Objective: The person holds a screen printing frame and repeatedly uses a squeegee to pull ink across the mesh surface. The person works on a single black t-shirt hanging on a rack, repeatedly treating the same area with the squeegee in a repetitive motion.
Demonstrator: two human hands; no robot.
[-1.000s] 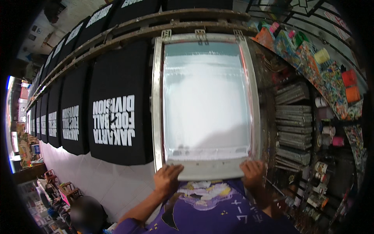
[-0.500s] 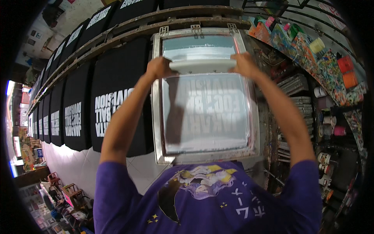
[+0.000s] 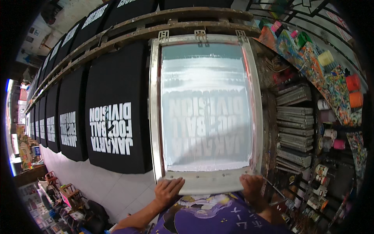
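Observation:
A wide, pale squeegee (image 3: 206,183) lies across the near end of a silk-screen frame (image 3: 156,105), close to my body. My left hand (image 3: 169,191) grips its left end, fingers curled over the top edge. Its right end is in my right hand (image 3: 252,188), whose fingers are wrapped round it too. White ink (image 3: 204,76) is smeared in bands over the far part of the mesh. Through the mesh, block lettering (image 3: 206,124) shows faintly. Hinge clamps (image 3: 200,36) hold the frame's far edge to a wooden rail.
Black shirts (image 3: 117,82) with white lettering stretch leftward on boards along the wooden rail (image 3: 132,32). On my right are stacked flat frames (image 3: 295,128), ink tubs (image 3: 329,134) and a paint-splattered surface (image 3: 311,58). Chairs (image 3: 70,193) stand at lower left.
Both hands have drawn the squeegee from the far part of the screen toward me, to its near edge. My arms are now bent close to my body.

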